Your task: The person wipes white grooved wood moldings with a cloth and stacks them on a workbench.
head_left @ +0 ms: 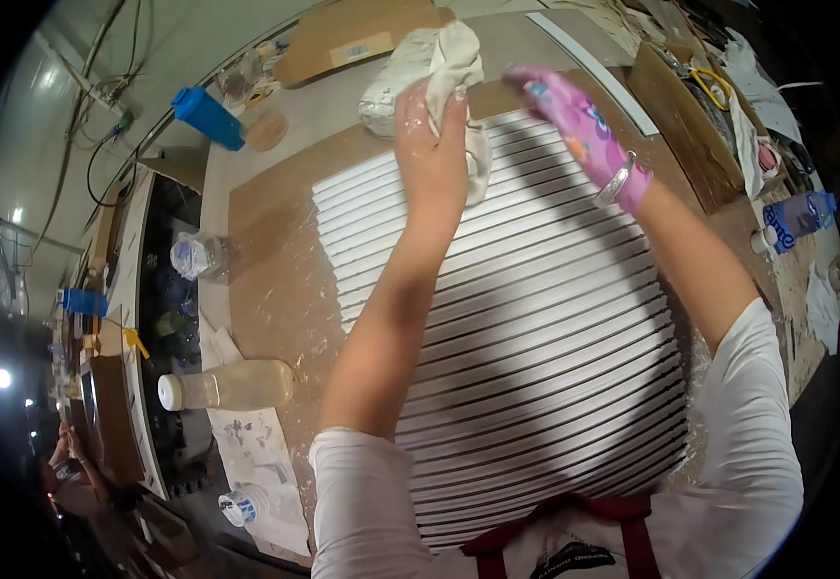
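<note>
My left hand [429, 130] is bare and closed around a crumpled white cloth [456, 58], which hangs down past the fingers. Just beside that hand, at the far edge of the work, lies a whitish wrapped block [396, 92]. My right hand [574, 121] wears a pink patterned glove, and a silver bracelet [617, 180] circles the wrist. Its fingers reach out over the far right part of the strips, empty as far as shows, the tips slightly blurred. Below both arms, many white strips [536, 289] lie side by side on a brown board [275, 232], with dark gaps between them.
Along the left stand a blue bottle [209, 118], a clear plastic bottle [198, 255] and a bottle of pale liquid [236, 385]. Cardboard [343, 39] lies at the back. On the right are an open carton [690, 125], a long white strip [598, 72] and a blue-labelled bottle [796, 220].
</note>
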`<act>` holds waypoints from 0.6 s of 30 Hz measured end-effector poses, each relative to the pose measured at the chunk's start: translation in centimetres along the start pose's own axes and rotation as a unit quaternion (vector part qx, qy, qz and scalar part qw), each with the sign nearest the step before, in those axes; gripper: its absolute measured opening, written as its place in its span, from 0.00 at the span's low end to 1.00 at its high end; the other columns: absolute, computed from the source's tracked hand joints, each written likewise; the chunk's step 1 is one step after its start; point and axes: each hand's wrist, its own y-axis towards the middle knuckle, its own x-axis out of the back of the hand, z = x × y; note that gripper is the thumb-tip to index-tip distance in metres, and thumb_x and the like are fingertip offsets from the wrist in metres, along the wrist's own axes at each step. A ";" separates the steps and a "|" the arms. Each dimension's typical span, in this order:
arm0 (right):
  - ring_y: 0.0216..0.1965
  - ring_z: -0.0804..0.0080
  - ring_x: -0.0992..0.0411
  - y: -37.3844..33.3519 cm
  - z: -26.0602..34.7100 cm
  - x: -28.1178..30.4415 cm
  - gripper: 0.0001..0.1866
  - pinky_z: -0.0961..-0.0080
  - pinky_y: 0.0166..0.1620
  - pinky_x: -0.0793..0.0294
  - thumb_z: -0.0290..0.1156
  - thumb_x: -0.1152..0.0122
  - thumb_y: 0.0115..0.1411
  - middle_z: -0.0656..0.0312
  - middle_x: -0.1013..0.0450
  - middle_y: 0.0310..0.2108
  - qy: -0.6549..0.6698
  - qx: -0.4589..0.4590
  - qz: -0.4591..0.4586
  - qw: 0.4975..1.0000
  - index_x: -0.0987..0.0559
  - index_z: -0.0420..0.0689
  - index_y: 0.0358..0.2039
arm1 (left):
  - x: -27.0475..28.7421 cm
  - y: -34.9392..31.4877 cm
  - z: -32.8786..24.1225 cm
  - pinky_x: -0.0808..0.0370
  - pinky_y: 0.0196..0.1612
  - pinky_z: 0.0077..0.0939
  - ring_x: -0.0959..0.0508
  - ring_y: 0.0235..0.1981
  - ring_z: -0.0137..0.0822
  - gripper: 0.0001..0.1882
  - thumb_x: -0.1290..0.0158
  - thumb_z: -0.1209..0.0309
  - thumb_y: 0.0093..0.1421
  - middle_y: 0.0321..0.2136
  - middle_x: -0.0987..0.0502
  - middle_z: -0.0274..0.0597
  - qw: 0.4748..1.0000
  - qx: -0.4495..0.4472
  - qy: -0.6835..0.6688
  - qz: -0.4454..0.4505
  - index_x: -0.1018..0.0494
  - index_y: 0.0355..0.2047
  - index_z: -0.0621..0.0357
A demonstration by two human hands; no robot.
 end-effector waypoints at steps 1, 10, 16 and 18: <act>0.62 0.66 0.38 1.3 -2.4 0.7 0.26 0.65 0.63 0.38 0.46 0.54 0.67 0.56 0.36 0.61 -0.075 0.038 -0.042 0.996 0.34 0.47 0.62 | -0.2 -0.2 0.9 0.34 0.54 0.40 0.32 0.51 0.51 0.21 0.47 0.62 0.61 0.45 0.28 0.53 1.000 0.002 0.003 -0.002 0.30 0.49 0.66; 0.70 0.60 0.52 1.4 -10.9 -0.5 0.34 0.59 0.68 0.56 0.56 0.64 0.67 0.56 0.47 0.68 -0.615 -0.029 0.063 0.785 0.42 0.50 0.67 | 6.7 -2.9 8.4 0.36 0.55 0.50 0.28 0.50 0.50 0.19 0.53 0.59 0.63 0.51 0.27 0.44 0.835 0.011 0.518 0.187 0.25 0.47 0.56; 0.70 0.60 0.51 1.4 -9.8 -1.2 0.33 0.58 0.68 0.56 0.56 0.63 0.67 0.57 0.45 0.67 -0.603 -0.020 0.054 0.796 0.40 0.50 0.66 | 24.1 -1.8 5.1 0.27 0.48 0.43 0.24 0.44 0.51 0.15 0.56 0.67 0.64 0.45 0.24 0.53 0.727 0.109 0.669 0.111 0.25 0.45 0.60; 0.70 0.60 0.51 0.9 -10.8 0.1 0.33 0.58 0.68 0.55 0.56 0.63 0.67 0.57 0.45 0.68 -0.612 -0.033 0.044 0.789 0.40 0.50 0.66 | 16.2 -0.3 1.8 0.28 0.48 0.40 0.24 0.43 0.51 0.18 0.52 0.62 0.64 0.44 0.24 0.54 0.872 0.127 0.468 0.061 0.25 0.46 0.63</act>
